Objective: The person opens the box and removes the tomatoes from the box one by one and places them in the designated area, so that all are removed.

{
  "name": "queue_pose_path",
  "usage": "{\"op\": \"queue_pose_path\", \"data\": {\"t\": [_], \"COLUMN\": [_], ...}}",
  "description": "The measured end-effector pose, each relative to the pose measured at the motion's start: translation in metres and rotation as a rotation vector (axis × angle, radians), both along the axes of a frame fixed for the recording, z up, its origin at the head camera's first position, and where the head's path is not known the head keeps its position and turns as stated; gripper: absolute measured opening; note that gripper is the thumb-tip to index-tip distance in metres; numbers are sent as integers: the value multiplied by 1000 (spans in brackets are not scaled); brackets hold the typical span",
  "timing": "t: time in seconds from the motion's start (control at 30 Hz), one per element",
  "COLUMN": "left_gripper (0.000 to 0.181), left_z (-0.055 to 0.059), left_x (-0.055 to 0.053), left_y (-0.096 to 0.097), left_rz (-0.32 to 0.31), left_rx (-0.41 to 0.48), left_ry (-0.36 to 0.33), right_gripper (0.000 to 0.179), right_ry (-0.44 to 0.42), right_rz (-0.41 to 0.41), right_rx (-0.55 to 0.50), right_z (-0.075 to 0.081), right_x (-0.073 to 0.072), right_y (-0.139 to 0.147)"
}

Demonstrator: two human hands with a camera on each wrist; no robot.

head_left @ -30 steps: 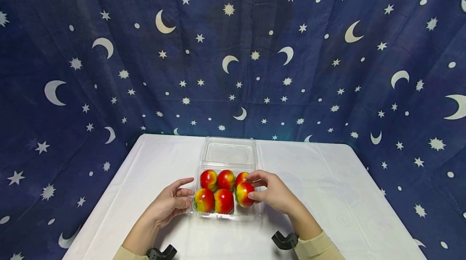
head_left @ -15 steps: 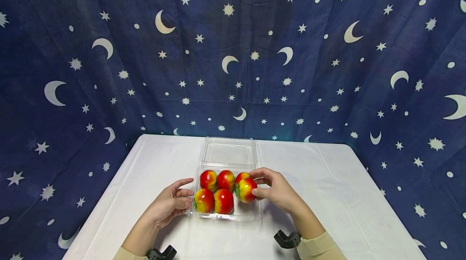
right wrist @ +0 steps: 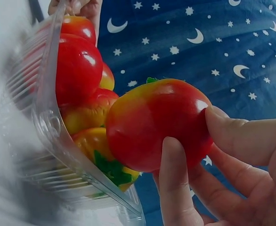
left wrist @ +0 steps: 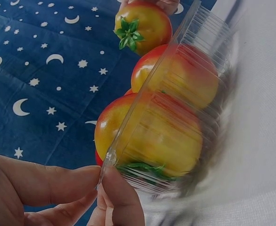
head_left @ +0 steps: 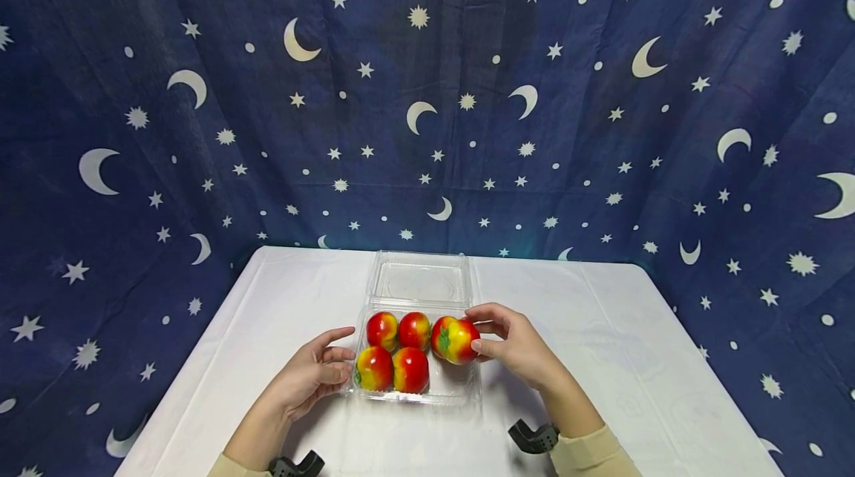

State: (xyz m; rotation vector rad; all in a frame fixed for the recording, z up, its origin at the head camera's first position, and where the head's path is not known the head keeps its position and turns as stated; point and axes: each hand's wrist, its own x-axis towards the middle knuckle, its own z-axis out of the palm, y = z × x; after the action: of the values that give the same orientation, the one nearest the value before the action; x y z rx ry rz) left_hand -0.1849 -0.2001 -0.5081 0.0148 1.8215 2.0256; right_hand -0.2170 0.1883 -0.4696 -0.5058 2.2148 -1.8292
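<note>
My right hand (head_left: 517,347) holds a glossy red-and-yellow fruit (head_left: 462,347) with a green leafy cap, its thumb and fingers on the fruit's side. The held fruit is raised over the right part of a clear plastic clamshell box (head_left: 434,397). In the left wrist view, my left hand (left wrist: 48,183) pinches the box's rim at the left end between thumb and finger. Several like fruits sit inside, such as a front-row fruit (head_left: 410,370) and a back-row fruit (head_left: 415,330). The right wrist view shows another fruit (right wrist: 92,141) below the held one, mostly hidden in the head view.
The clear lid (head_left: 421,280) lies folded back behind the box. A white cloth (head_left: 568,329) covers the table. Behind it hangs a dark blue curtain (head_left: 374,128) with moons and stars. A black wrist mount (head_left: 534,438) is strapped on the right arm.
The right hand has raised the fruit from the front right of the box and carried it backward and right, turning its green cap into view. My left hand keeps its place.
</note>
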Motion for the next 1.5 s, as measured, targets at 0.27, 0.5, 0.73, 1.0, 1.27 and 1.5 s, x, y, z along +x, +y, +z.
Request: {"op": "queue_pose_path", "data": {"t": [0.27, 0.5, 0.73, 1.0, 1.27, 1.5], "left_gripper": [89, 89, 88, 88, 89, 88], "left_z": [0, 0, 0, -1, 0, 1], "left_x": [0, 0, 0, 0, 0, 0], "left_y": [0, 0, 0, 0, 1, 1], "left_rz": [0, 0, 5, 7, 16, 20], "left_rx": [2, 1, 5, -1, -6, -8], "left_ry": [2, 2, 0, -5, -9, -10], "right_gripper": [51, 54, 51, 49, 50, 51], "right_ry": [-4, -7, 0, -5, -27, -54], "right_rz": [-21, -27, -54, -99, -170, -220], "right_rx": [-29, -72, -104, -133, -149, -171], "right_z": [-1, -3, -6, -10, -17, -22], "right_x": [-3, -6, -8, -12, -16, -20], "right_y": [6, 12, 17, 26, 36, 43]}}
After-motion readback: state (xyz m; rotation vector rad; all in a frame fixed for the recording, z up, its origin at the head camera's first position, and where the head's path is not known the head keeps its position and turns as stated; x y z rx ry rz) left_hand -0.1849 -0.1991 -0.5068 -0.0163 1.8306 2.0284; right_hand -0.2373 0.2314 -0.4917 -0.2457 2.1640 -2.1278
